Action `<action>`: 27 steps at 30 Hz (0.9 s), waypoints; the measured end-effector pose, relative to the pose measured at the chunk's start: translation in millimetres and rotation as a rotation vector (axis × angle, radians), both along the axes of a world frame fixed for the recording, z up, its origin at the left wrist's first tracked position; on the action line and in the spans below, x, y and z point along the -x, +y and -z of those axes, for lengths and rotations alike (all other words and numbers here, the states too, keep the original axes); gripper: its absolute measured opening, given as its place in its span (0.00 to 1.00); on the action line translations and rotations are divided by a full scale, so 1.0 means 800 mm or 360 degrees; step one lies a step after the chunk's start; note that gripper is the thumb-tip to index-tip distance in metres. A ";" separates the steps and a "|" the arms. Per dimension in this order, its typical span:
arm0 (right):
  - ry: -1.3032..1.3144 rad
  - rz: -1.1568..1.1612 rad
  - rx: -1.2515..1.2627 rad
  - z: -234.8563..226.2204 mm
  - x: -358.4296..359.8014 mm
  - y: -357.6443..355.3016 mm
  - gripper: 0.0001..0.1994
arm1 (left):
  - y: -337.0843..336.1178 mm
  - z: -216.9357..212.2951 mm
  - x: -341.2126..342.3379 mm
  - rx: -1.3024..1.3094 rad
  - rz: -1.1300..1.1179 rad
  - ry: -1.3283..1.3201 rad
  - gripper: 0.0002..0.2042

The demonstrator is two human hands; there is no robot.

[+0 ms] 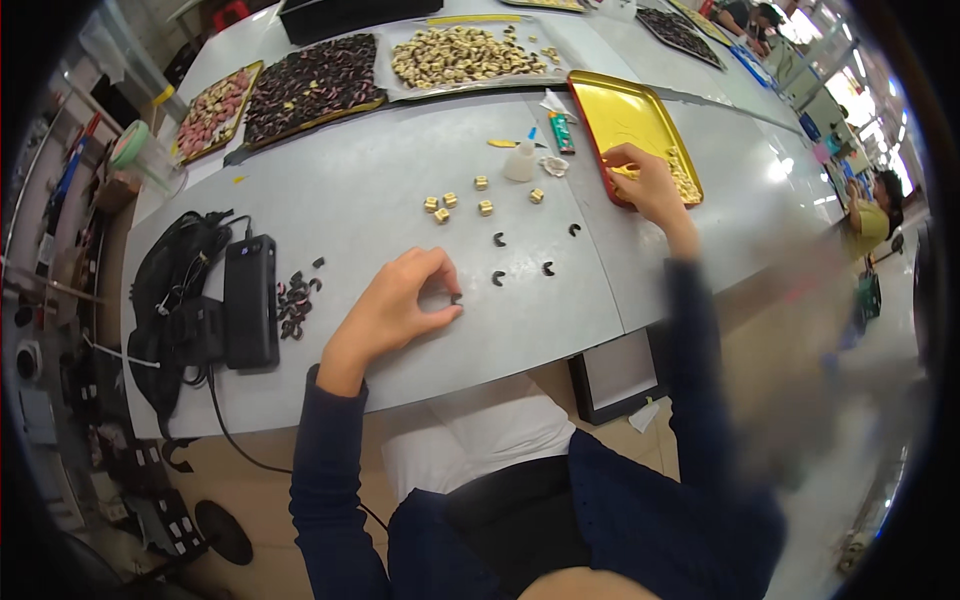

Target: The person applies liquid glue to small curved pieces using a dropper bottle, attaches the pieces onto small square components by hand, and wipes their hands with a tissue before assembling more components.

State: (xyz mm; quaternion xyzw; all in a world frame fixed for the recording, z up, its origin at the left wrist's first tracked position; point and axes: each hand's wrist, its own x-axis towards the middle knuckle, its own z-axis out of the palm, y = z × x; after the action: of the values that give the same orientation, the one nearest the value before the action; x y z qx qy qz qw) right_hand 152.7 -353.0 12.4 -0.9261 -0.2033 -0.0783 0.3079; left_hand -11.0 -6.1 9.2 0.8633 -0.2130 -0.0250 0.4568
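Observation:
My left hand [400,300] hovers over the grey table, thumb and forefinger closed on a small dark piece [457,298]. To its right, several black C-shaped pieces [499,240] lie spaced apart. Beyond them sit several small gold-and-white blocks [486,208]. My right hand [650,188] is over the left side of a yellow tray [625,105] with a red rim. Its fingers are closed around a small yellow thing [626,172], mostly hidden, whose kind I cannot make out. Small pale-gold pieces [683,178] lie along the tray's right side.
Loose black pieces [292,305] lie beside a black power bank [250,300] and cables at left. Behind stand trays of black pieces [310,85] and gold-and-white pieces [465,58]. A blue-tipped bottle [520,162] and a green box [561,133] stand mid-table. Other people sit farther right.

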 end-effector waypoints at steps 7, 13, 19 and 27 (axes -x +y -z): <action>-0.0041 -0.0206 -0.0526 -0.019 0.017 0.018 0.08 | -0.003 0.001 -0.005 0.0142 -0.0182 -0.0207 0.11; 0.0530 -0.0861 -0.0974 -0.050 0.067 0.110 0.09 | -0.012 0.009 -0.006 0.0364 -0.0409 -0.0676 0.12; 0.0752 -0.1060 -0.1155 -0.021 0.071 0.168 0.10 | -0.023 0.015 -0.008 0.0374 -0.0614 -0.1005 0.16; 0.1218 -0.0849 -0.1067 -0.018 0.085 0.167 0.14 | -0.032 0.026 -0.011 0.0500 -0.0575 -0.1255 0.18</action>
State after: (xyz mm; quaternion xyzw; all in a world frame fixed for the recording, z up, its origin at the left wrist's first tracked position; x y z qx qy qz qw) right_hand 84.7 -219.3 26.6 -0.6569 -0.2681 0.2829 0.6454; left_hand -2.6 -31.4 -11.8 0.7505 -0.2178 0.4180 0.4633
